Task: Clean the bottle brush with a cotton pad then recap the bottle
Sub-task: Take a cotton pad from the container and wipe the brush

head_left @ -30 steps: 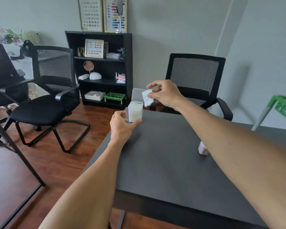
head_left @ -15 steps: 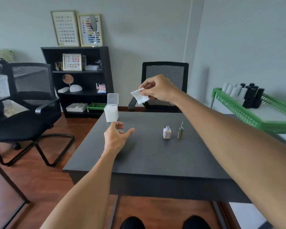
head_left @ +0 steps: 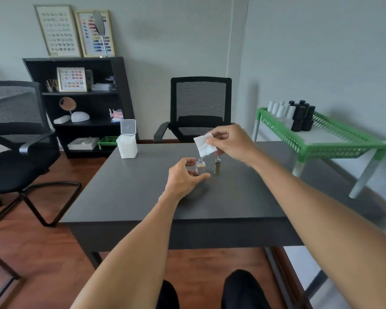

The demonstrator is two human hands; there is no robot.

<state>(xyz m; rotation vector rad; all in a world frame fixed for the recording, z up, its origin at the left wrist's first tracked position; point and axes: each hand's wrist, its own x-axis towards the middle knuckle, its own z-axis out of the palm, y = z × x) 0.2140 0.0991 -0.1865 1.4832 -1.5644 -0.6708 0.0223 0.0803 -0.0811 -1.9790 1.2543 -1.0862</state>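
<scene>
We look down over a dark grey table that fills the middle of the frame. Near its centre stands a small clear bottle, uncapped, and just to its right a slim brush cap stands upright, apart from the bottle, with its thin stem pointing up.

Our right hand reaches in from the lower right and hovers above both – its thumb and fingertips pinch a white cotton pad, which hangs down just over the bottle and the brush stem. Whether the pad touches the stem, we cannot tell.

Our left hand comes in from the bottom centre, fingers and thumb loosely curved in a half-open cup just left of the bottle – it grasps nothing, and we cannot tell whether a fingertip touches the glass.

At the table's far left corner sits a white pad dispenser with its lid flipped up. Beyond the table is a black mesh chair; at the right edge of the frame, a green rack carries white and black bottles.
</scene>
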